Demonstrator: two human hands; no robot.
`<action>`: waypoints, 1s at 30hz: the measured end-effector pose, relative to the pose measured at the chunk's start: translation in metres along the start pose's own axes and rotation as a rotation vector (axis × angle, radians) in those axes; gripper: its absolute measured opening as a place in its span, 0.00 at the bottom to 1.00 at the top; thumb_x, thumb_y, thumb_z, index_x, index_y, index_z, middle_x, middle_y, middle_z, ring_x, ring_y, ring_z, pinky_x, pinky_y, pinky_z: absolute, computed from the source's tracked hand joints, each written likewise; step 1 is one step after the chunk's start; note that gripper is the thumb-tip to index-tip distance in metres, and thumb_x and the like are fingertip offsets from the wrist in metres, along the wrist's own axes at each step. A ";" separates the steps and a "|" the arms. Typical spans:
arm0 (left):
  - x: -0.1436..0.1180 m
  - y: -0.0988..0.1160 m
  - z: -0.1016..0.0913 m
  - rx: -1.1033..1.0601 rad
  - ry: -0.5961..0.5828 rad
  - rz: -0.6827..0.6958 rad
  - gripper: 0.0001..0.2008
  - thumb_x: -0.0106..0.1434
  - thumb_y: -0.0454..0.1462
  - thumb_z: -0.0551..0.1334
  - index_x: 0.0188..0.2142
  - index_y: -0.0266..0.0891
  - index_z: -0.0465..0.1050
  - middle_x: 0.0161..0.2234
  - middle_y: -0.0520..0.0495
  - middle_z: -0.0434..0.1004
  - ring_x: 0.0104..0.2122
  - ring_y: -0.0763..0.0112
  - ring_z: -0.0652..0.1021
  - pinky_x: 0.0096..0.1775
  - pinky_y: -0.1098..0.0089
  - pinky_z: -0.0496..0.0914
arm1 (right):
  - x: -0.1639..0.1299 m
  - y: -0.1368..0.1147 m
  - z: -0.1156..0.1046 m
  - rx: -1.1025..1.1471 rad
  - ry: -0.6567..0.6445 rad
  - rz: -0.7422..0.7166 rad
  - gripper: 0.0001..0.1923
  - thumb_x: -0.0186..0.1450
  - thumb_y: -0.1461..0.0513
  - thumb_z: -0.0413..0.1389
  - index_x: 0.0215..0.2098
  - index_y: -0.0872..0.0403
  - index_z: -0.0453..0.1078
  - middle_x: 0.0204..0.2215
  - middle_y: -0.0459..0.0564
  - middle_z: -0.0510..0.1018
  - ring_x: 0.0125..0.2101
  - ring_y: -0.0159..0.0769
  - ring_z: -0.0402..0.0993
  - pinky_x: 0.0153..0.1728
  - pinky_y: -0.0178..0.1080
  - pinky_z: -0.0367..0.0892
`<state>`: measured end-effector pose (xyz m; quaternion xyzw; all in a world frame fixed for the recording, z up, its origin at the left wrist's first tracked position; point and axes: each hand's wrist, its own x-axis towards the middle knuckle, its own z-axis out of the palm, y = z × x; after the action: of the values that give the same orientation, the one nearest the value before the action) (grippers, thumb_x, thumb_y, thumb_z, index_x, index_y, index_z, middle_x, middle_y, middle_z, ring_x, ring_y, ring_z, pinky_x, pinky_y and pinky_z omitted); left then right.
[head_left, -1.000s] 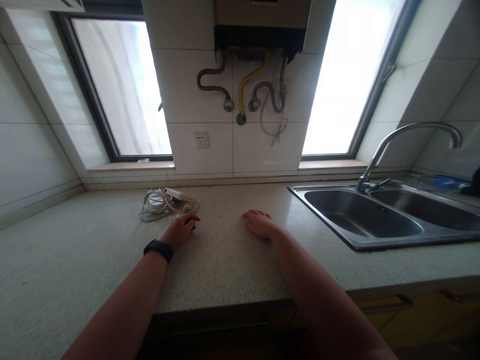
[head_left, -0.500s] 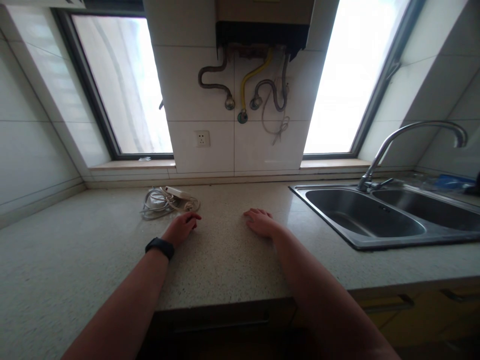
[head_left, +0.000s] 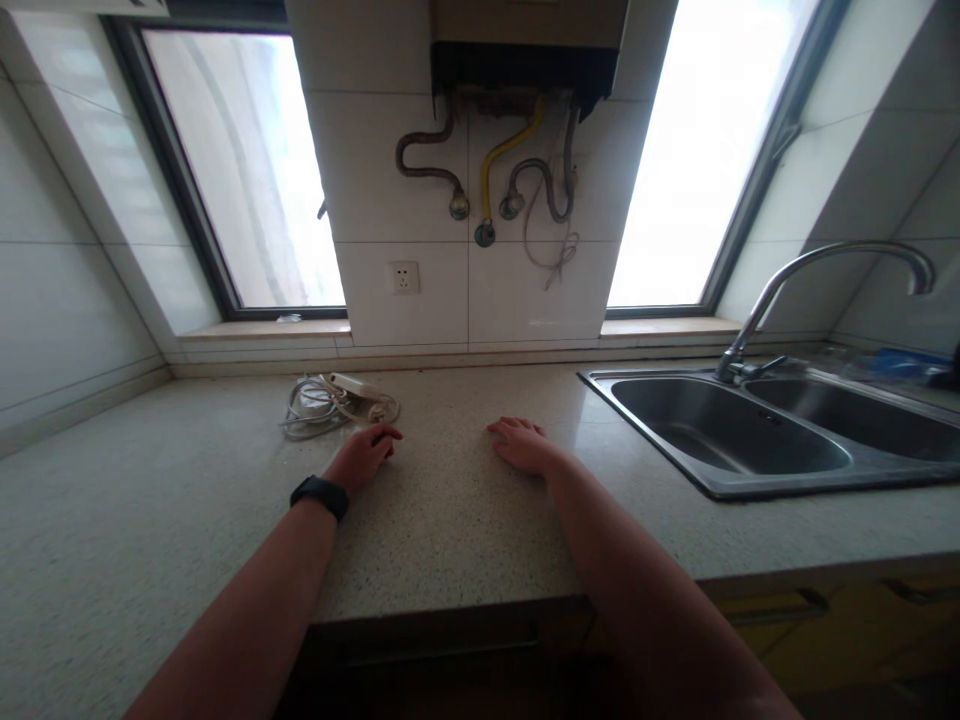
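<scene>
My left hand (head_left: 366, 452), with a black band (head_left: 320, 494) on its wrist, rests on the pale speckled countertop (head_left: 450, 540). Its fingers are loosely bent and a little apart, and nothing shows in them. Just beyond it lies a coiled white cable (head_left: 304, 412) with a long white block, apparently a power strip (head_left: 355, 386). Whether the hand touches the cable I cannot tell. To the right, my right hand (head_left: 519, 445) lies palm down on the counter, fingers stretched out, holding nothing.
A double steel sink (head_left: 720, 488) with a tall curved faucet (head_left: 780, 285) is set into the counter at the right. Pipes and a yellow hose (head_left: 487, 180) hang below a wall unit (head_left: 525, 65). A wall socket (head_left: 404, 278) sits behind the cable. Drawers are under the front edge.
</scene>
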<state>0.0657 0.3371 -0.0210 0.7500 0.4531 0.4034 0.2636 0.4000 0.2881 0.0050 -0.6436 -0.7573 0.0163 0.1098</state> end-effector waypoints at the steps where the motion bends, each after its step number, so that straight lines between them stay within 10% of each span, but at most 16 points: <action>1: 0.000 0.000 0.000 0.001 0.000 0.000 0.20 0.61 0.45 0.54 0.43 0.35 0.76 0.27 0.48 0.72 0.27 0.70 0.71 0.31 0.70 0.64 | 0.000 0.000 0.000 -0.001 0.002 -0.001 0.28 0.67 0.54 0.48 0.64 0.46 0.62 0.64 0.51 0.62 0.63 0.50 0.54 0.61 0.54 0.48; 30: 0.001 -0.001 -0.001 0.007 0.018 0.006 0.19 0.60 0.45 0.55 0.42 0.36 0.76 0.27 0.48 0.73 0.28 0.69 0.73 0.32 0.70 0.65 | 0.000 0.000 0.000 -0.001 0.002 -0.003 0.28 0.67 0.54 0.48 0.65 0.46 0.62 0.65 0.52 0.60 0.64 0.51 0.53 0.61 0.57 0.48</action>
<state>0.0646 0.3381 -0.0210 0.7487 0.4546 0.4092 0.2555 0.4005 0.2883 0.0049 -0.6424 -0.7583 0.0151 0.1105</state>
